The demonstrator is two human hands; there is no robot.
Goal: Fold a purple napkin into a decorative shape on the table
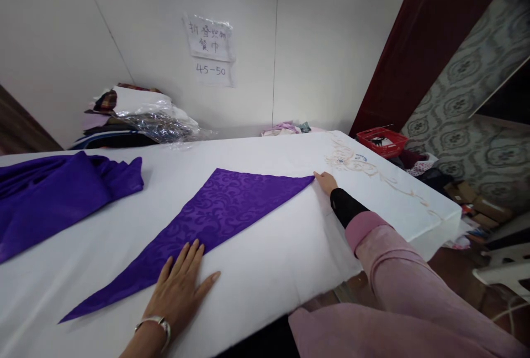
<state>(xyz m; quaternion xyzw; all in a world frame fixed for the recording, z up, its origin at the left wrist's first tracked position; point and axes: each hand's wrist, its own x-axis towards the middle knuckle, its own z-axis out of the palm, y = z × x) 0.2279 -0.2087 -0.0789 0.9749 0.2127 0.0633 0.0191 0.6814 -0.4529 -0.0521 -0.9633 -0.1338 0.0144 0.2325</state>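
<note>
a purple, triangular, damask-patterned cloth [223, 206] lies on the long table covered in white fabric [269, 286], right in front of me, its longest edge facing my body and its blunt corner pointing toward the wall. that shape suggests it is doubled corner to corner, but i cannot make out separate layers.

my left hand [179, 283] is spread flat, gripping nothing: the fingers lie over the near edge while the thumb rests on the white covering. i judge that this pressure anchors the cloth, so a pull from the other end wouldn't drag it across the table. a silver metal bracelet [159, 325] circles that wrist, clear of the purple fabric.

my right hand [326, 182] pinches the far right tip between thumb and fingers. holding only the very point probably gives me control over the long edge's direction without covering the pattern. whether that tip is lifted a little, i cannot tell.

the second purple cloth, heaped and rumpled [62, 198], sits well apart on my left, which leaves working room around the triangle. the pile of mixed fabrics and crinkled clear plastic [141, 112] is against the wall, presumably to be out of my arms' way.
</note>
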